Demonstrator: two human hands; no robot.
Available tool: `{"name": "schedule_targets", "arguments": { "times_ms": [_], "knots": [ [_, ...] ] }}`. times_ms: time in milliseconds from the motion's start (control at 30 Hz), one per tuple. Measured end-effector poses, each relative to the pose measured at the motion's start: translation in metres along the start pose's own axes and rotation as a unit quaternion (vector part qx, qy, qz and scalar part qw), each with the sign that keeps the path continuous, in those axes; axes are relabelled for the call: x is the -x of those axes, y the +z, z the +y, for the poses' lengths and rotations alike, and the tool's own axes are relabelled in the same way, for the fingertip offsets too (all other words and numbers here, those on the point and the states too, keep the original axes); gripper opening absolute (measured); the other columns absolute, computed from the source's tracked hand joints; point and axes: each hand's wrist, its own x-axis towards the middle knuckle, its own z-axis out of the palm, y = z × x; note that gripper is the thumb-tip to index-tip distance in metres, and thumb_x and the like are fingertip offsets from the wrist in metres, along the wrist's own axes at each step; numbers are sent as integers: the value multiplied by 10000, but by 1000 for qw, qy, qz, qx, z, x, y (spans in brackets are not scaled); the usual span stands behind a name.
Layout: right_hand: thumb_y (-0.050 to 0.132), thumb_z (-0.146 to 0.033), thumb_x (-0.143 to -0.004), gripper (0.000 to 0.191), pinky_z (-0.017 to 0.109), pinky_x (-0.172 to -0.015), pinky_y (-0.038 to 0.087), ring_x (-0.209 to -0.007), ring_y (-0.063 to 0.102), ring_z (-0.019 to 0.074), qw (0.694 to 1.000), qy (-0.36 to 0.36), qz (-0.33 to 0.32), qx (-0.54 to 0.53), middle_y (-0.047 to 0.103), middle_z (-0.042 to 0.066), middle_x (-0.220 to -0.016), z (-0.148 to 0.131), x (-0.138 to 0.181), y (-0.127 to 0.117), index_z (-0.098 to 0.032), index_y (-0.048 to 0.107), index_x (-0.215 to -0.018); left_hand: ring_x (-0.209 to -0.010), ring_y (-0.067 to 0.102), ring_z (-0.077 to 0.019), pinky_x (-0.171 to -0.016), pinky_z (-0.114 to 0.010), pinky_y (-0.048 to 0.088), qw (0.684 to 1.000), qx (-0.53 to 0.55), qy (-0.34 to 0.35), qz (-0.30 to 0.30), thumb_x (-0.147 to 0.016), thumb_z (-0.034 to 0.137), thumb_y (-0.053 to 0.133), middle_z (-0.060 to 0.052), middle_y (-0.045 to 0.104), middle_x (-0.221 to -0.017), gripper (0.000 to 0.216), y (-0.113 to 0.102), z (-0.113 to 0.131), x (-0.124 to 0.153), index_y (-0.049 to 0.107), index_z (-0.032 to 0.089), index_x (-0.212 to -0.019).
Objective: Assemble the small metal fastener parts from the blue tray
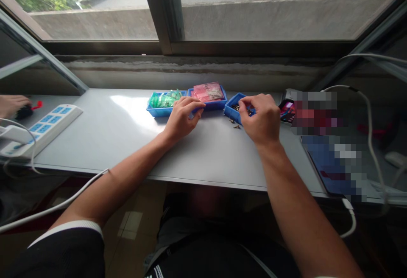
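My right hand point(262, 119) is over a small blue bin point(229, 113) that holds small brass-coloured pieces like screws. Its thumb and fingertips are pressed together at the bin's near side, and whatever is between them is hidden. A few loose pieces point(236, 127) lie on the table just in front of that bin. Beside the other blue bins, my left hand point(182, 119) hovers with loosely bent fingers, thumb apart, nothing visible in it. Green plastic bags point(163, 99) fill the left bin point(159, 112). Pink plastic bags point(208, 92) are piled in the middle bin point(216, 105).
A white power strip point(57, 123) with blue sockets lies at the left, near another person's hand point(12, 105). On the right are a partly blurred tablet point(321, 163) and a white cable point(369, 129). The grey table point(203, 155) runs along a window.
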Motion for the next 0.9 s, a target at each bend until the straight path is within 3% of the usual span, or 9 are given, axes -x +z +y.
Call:
{"name": "schedule_targets", "arguments": {
  "times_ms": [133,267,400,700,900],
  "knots": [
    [520,-254,-1094,240,400,-910,531,-1013,675,273,993,-73,-92,3,781,99,-1057,-25,15,-5,-216,756,-1081,-1048,720,-268,-1007,-459,532,999,25,19,-25,-1032,241,669,-86,811,-1130,148,4,4,1,802,231,-1096],
    [562,-178,-1045,203,420,-869,512,-1106,624,326,979,-54,-164,112,760,163,-1181,-50,36,0,-193,740,-1141,-1028,717,-259,-984,-445,555,996,48,55,-52,-1031,209,659,-94,809,-1114,153,9,8,2,795,218,-1099],
    [521,-147,-1052,242,451,-939,505,-1221,583,360,964,-51,-221,140,717,206,-1280,-58,43,4,-147,722,-1187,-1059,716,-253,-997,-433,578,991,71,69,-85,-1027,191,660,-94,804,-1143,162,12,8,4,789,223,-1120],
    [446,-36,-1022,320,450,-1041,498,-1179,583,349,960,-51,-251,114,721,208,-1195,-44,41,18,-90,730,-1159,-1049,715,-244,-982,-401,594,990,72,56,-104,-1028,182,667,-82,804,-1124,158,14,6,6,794,210,-1118],
    [467,-9,-1005,329,426,-1036,528,-1137,609,313,966,-65,-251,-9,749,150,-1145,-35,34,26,-136,755,-1102,-1045,716,-244,-980,-389,594,989,77,41,-121,-1017,169,669,-84,804,-1119,161,14,8,6,797,189,-1113]
  ]
}}
